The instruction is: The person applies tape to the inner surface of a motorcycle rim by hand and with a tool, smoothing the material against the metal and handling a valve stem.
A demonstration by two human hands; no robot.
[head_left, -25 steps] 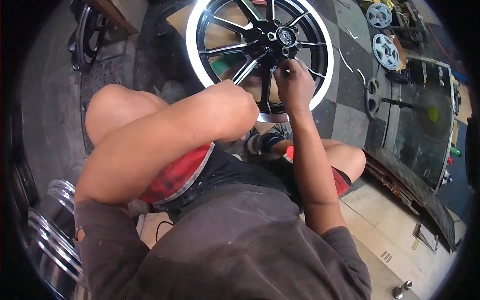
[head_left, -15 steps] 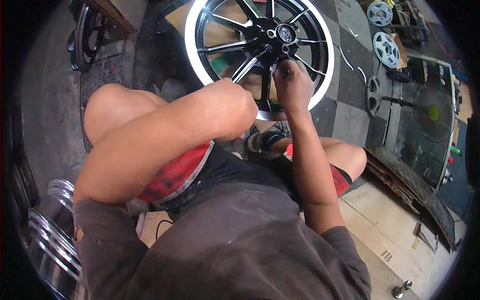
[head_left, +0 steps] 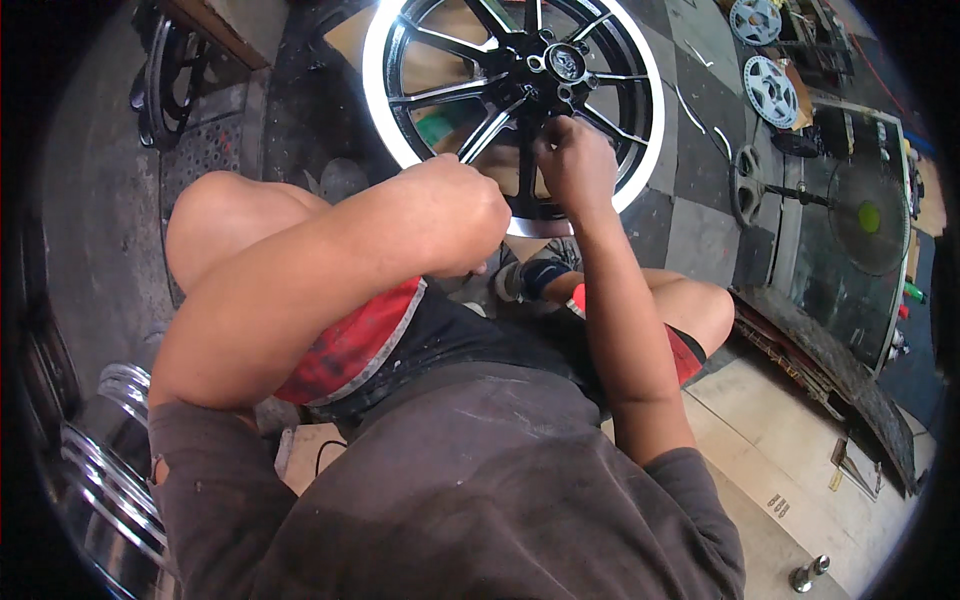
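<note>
A black spoked wheel [head_left: 400,110] with a bright silver rim lies on the floor in front of my knees. Its black hub [head_left: 565,62] sits near the top of the view. My right hand [head_left: 578,165] is just below the hub, fingers curled tight around a spoke. My left hand [head_left: 455,210] is a closed fist at the lower end of a silver-edged spoke [head_left: 488,130], touching the wheel. Its back faces me, so what it holds is hidden. My left knee [head_left: 215,215] is raised beside the wheel.
A dark tyre [head_left: 160,80] leans at the top left. Two small silver wheels [head_left: 770,90] and a round fan [head_left: 865,215] lie at the right. A chrome rim [head_left: 100,480] stands at the lower left. Two bolts [head_left: 805,575] rest on a board at the lower right.
My right hand has shifted slightly up and left toward the hub, closing tighter on the spoke. My left fist has stayed in place.
</note>
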